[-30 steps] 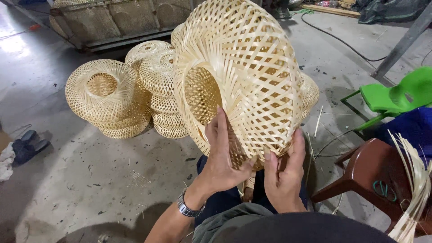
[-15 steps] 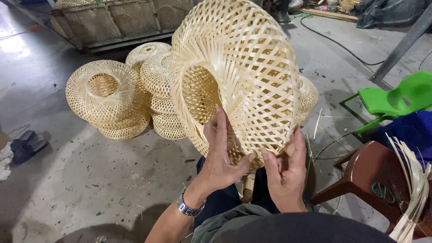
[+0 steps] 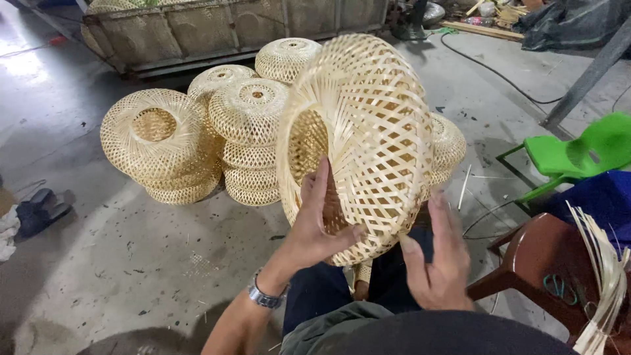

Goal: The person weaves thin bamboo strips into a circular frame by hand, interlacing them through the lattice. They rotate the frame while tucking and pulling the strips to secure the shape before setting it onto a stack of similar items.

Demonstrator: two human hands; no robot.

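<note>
Seated over a concrete floor, woven bamboo shade held upright above the lap, open rim turned left. Left hand, wristwatch on the wrist, grasping the lower rim, fingers reaching inside and thumb pressed on the weave. Right hand now off the shade, fingers released and spread just below its lower right edge, where half a second ago they pinched the weave; shade rotated since, likely mid-turn for inspection or finishing. At near right, brown plastic chair with loose bamboo strips. Beyond, stacks of finished shades on the floor; green stool at right; long cart along the far edge
</note>
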